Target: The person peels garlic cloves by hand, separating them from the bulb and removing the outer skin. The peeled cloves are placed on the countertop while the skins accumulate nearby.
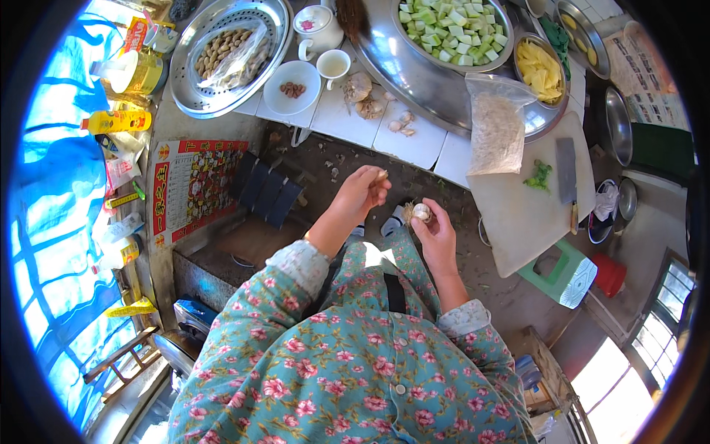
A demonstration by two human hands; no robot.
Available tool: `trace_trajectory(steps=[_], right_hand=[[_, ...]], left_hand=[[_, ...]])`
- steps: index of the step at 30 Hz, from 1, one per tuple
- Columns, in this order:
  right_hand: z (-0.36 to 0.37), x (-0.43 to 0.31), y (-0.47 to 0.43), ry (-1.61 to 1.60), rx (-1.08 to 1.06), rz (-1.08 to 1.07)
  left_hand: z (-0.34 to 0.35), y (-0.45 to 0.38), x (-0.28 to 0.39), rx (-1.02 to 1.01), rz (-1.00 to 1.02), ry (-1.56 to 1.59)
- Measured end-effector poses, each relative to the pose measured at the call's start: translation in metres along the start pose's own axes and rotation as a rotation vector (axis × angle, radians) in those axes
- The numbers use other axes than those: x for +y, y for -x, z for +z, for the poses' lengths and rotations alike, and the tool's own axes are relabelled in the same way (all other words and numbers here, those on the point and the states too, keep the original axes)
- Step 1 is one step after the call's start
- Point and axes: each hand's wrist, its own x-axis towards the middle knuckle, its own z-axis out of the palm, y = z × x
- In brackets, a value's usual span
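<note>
In my right hand (438,233), a partly broken-up garlic bulb (421,212) with its roots is held between thumb and fingers. My left hand (363,191) is raised a little to the left, its thumb and fingertips pinching a small pale piece, seemingly a garlic clove (383,175). On the white tiled counter (349,125) beyond my hands lie whole garlic bulbs (358,87) and several loose cloves (395,126). A white bowl (277,102) with a few reddish-brown kernels stands left of them, beside a white cup (333,64).
Back left is a perforated steel tray (183,83) with bagged peanuts. Basins of cut green vegetable (455,33) and yellow slices (538,69) rest at the back right. A cleaver (566,169) lies on the cutting board (499,222); a green stool (577,277) stands below.
</note>
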Motion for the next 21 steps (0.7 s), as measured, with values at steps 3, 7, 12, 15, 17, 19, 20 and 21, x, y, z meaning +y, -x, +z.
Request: trace_trajectory(steps=[3,7,12,15,17,19,20,21], right_hand=[[-0.012,0.006,0.001,-0.002,-0.008,0.053],[-0.025,0.006,0.0,0.045,-0.002,0.05],[-0.03,-0.006,-0.004,-0.035,0.03,0.073],[-0.028,-0.01,-0.008,-0.056,0.036,0.026],[-0.026,-0.014,-0.01,0.034,0.025,-0.018],[-0.022,-0.027,-0.009,0.233,-0.016,-0.066],[-0.018,-0.029,-0.008,0.273,-0.019,-0.113],[-0.013,-0.032,-0.008,0.311,-0.024,-0.163]], left_hand=[[0.008,-0.048,-0.009,0.155,-0.042,-0.136],[0.033,-0.089,-0.008,0.185,-0.042,-0.202],[0.046,-0.095,-0.008,0.226,0.025,-0.172],[0.041,-0.066,-0.002,0.082,-0.009,-0.377],[0.037,-0.039,-0.003,-0.082,-0.013,-0.501],[0.035,-0.008,-0.003,-0.211,-0.03,-0.606],[0.038,0.005,-0.004,-0.22,-0.013,-0.617],[0.041,0.017,-0.005,-0.227,0.009,-0.628]])
